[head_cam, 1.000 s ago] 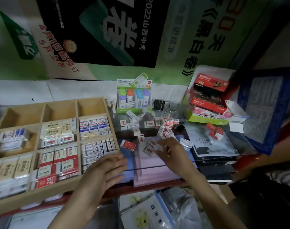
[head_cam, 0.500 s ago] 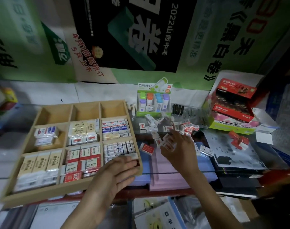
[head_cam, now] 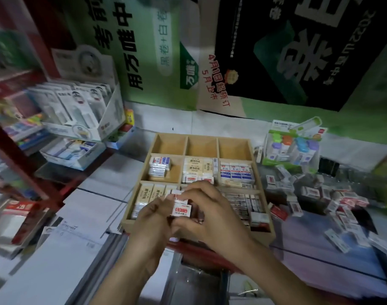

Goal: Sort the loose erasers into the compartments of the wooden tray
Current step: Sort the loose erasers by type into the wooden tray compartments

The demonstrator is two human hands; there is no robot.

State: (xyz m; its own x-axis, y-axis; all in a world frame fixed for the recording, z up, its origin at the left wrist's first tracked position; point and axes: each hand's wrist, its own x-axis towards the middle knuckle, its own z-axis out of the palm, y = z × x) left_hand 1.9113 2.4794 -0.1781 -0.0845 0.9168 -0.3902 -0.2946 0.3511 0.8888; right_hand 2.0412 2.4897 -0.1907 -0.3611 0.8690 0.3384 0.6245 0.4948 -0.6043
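The wooden tray stands at the centre, its three back compartments bare and the others stocked with boxed erasers. Over its front middle compartment my left hand and my right hand meet. Both pinch a small stack of white erasers with red labels, the left from the left side and the right from above and the right. Loose erasers lie scattered on the counter right of the tray. My hands hide the front middle compartment.
A green display box of coloured correction tapes stands behind the loose pile. White boxes of stationery sit on a shelf at the left. Papers lie left of the tray, posters hang on the wall behind.
My right hand has left the loose pile and come over the tray with erasers. My left hand rose from the tray's front edge to join it. The camera has swung left.
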